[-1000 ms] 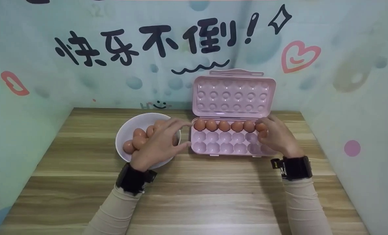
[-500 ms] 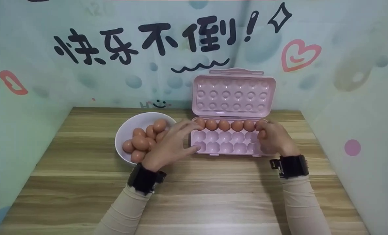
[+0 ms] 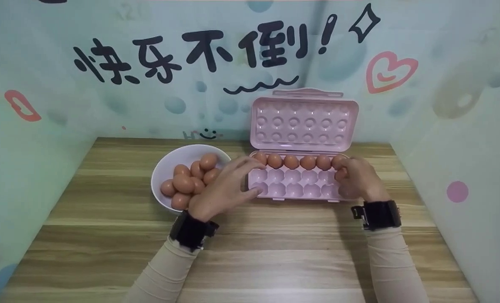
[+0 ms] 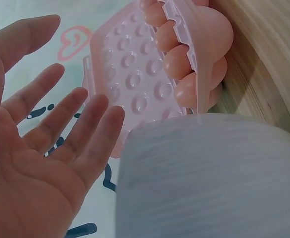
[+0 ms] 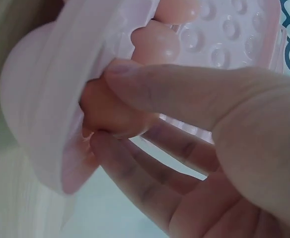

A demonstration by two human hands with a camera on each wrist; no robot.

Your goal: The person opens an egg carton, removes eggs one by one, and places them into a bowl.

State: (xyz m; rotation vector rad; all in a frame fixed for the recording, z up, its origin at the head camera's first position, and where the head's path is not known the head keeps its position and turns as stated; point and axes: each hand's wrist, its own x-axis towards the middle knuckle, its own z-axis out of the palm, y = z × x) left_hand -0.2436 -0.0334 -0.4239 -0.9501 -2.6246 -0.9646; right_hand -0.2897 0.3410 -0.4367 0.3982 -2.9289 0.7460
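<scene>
With thumb and fingers, my right hand point(image 3: 363, 179) pinches a brown egg point(image 5: 115, 109) at the right end of the middle row of a pink egg carton point(image 3: 294, 189). Brown eggs point(image 3: 291, 162) fill the carton's back row; the visible cups in front of them hold none. My left hand point(image 3: 222, 185) hovers between the bowl and the carton's left end. Its fingers point(image 4: 98, 134) are spread and relaxed, holding nothing. A white bowl point(image 3: 158, 172) at the left contains several brown eggs point(image 3: 183, 184), partly hidden by that hand.
The carton's lid point(image 3: 304, 126) stands raised at the back, near the printed backdrop point(image 3: 149, 109). Bowl and carton rest on a wooden table point(image 3: 267, 244). In the left wrist view, the blurred bowl side point(image 4: 209, 178) blocks the lower right.
My left hand has moved right, off the bowl's middle towards the carton, uncovering more eggs. My right hand stays at the carton's right end with the egg, its fingers slightly shifted.
</scene>
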